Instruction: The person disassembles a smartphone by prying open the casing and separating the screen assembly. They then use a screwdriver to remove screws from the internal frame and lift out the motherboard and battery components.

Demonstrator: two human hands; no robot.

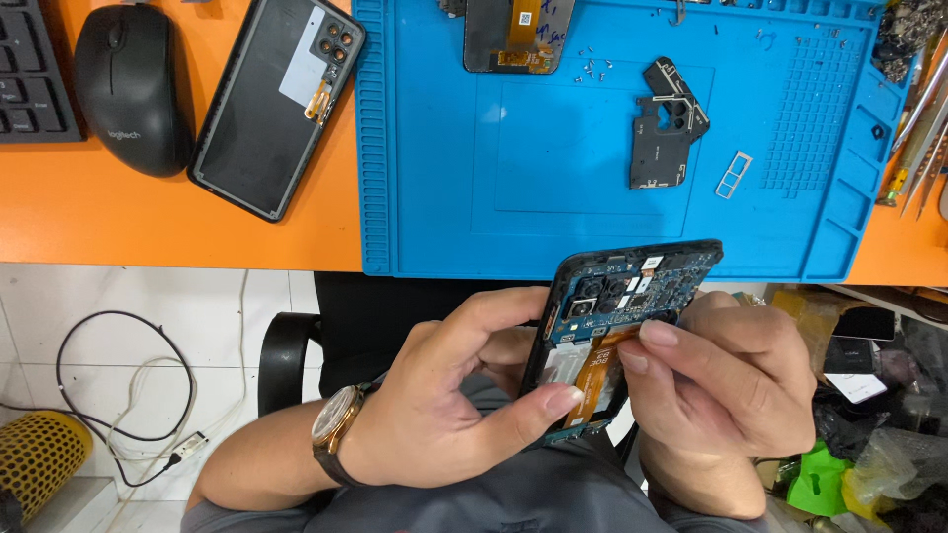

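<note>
An opened phone (622,296) with its back cover off shows a blue circuit board, camera modules and an orange flex cable. My left hand (444,405), with a wristwatch on it, grips the phone from the left, thumb resting on the lower part near the flex cable. My right hand (721,385) holds the phone's right side, with fingertips pressed on the orange flex cable (597,365). I hold the phone over my lap, just below the front edge of the blue work mat (444,197).
On the mat lie a black inner cover plate (667,128), a SIM tray (733,174), several tiny screws (592,67) and a screen part (513,35). A phone back cover (272,109), a black mouse (128,84) and a keyboard (30,69) sit on the orange table. Tweezers (923,138) are at right.
</note>
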